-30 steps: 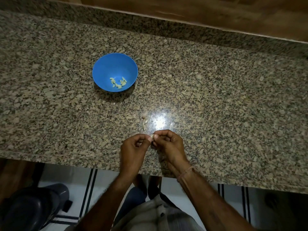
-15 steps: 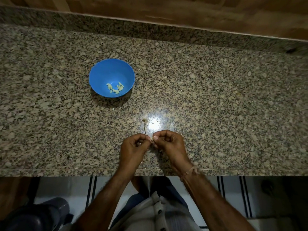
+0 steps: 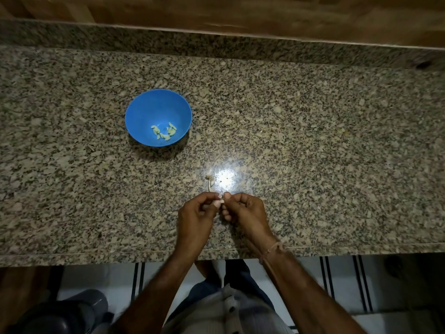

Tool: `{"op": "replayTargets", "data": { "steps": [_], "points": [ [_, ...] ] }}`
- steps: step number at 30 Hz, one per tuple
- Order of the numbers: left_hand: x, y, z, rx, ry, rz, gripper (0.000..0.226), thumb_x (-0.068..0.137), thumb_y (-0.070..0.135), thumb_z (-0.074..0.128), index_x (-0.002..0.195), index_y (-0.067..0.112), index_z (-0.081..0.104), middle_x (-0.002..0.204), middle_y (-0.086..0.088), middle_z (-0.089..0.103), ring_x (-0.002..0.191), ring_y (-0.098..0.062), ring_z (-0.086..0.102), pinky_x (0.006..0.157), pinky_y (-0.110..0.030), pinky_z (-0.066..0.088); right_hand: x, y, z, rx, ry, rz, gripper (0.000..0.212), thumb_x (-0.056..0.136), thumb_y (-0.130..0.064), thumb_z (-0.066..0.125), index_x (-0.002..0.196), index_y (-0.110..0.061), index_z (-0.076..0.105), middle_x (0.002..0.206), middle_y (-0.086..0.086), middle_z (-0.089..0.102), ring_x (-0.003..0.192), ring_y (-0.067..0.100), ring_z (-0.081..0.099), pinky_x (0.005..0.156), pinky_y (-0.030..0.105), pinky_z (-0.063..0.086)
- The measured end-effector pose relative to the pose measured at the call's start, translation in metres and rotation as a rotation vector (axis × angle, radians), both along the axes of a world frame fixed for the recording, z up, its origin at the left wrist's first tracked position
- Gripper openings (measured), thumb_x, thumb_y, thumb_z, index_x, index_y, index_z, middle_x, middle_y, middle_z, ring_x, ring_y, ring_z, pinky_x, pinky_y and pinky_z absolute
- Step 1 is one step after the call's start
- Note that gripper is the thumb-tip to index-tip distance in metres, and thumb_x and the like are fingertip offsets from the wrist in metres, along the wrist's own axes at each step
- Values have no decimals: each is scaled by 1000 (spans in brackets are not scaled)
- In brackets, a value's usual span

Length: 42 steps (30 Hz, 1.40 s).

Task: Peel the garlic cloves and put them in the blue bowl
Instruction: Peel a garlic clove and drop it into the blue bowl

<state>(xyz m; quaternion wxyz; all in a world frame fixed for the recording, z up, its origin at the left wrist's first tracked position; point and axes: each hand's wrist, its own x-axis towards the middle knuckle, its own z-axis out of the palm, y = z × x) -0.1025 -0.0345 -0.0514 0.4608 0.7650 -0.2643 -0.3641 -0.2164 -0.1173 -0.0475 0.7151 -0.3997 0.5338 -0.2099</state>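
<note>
A blue bowl (image 3: 144, 112) stands on the granite counter, left of centre, with several peeled pale garlic cloves (image 3: 165, 132) in its bottom. Near the counter's front edge my left hand (image 3: 196, 214) and my right hand (image 3: 243, 212) meet fingertip to fingertip. Both pinch one small whitish garlic clove (image 3: 219, 202) between thumbs and forefingers; most of the clove is hidden by the fingers. The bowl lies about a hand's length up and to the left of my hands.
A thin dry garlic stem with skin scraps (image 3: 209, 183) lies just beyond my fingers, beside a bright light glare. A raised granite ledge (image 3: 216, 42) and wooden wall bound the back. A dark round bin (image 3: 60, 314) sits on the floor below left.
My hands stay together on the clove; a bit more of the whitish clove shows between the fingertips. The view has tilted, so the bowl and counter sit lower in the frame.
</note>
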Motion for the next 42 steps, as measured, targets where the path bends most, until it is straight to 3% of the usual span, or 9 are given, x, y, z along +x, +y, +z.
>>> {"op": "replayTargets", "data": {
  "steps": [8,13,19,21,26,30,33,38,42],
  "points": [
    [-10,-4,3,-38,-229,-98,22,109,25,50,90,21,59,80,7,60,71,-7,56,58,-15,38,9,5,-7,-546,290,203,37,106,-28,63,74,-10,59,63,2,56,59,6,48,57,25,39],
    [1,-3,-9,-31,-465,-291,20,109,20,37,94,20,50,89,5,50,76,-13,49,64,-33,42,16,0,-7,-38,201,217,43,109,-29,55,67,-18,54,57,-3,49,54,13,43,52,27,34],
    [6,-14,9,170,311,-144,32,113,27,38,87,13,51,68,-5,50,54,-12,44,50,-28,34,9,1,-23,-892,377,466,31,110,-22,48,81,-28,40,69,-17,39,65,-4,41,60,13,28],
    [8,-16,14,227,388,-146,31,113,27,37,88,15,50,66,2,47,50,-11,40,47,-27,32,8,-6,-20,-826,353,485,34,111,-21,50,78,-26,44,65,-14,42,61,-2,42,58,14,27],
    [-2,-8,5,108,-396,-271,23,111,25,38,92,18,50,86,5,53,72,-6,51,59,-20,36,21,-19,-4,-11,309,433,47,109,-23,49,62,-19,47,51,-5,39,42,10,31,42,19,23],
    [3,-12,-1,134,135,-83,34,110,23,45,79,15,57,65,-2,53,55,-20,45,55,-31,34,9,-19,-13,-379,289,450,51,106,-44,59,64,-15,57,58,3,59,52,19,51,56,33,43],
    [1,-16,5,194,516,15,36,110,25,44,76,18,53,59,4,42,50,-12,35,49,-25,24,6,-17,-14,-566,234,393,42,106,-31,62,66,-29,50,57,-19,54,55,0,46,56,17,34],
    [4,-17,6,180,363,-35,34,110,25,44,77,18,51,59,4,41,48,-10,33,45,-25,23,5,-17,-17,-302,191,382,26,101,-32,69,80,-18,68,76,-8,74,74,11,69,75,32,57],
    [12,-25,4,249,854,108,29,102,18,42,74,20,46,61,5,35,49,-9,30,46,-22,19,3,-14,-10,-213,30,255,8,99,-10,71,99,-2,70,84,6,76,77,14,72,71,28,59]
  ]
}}
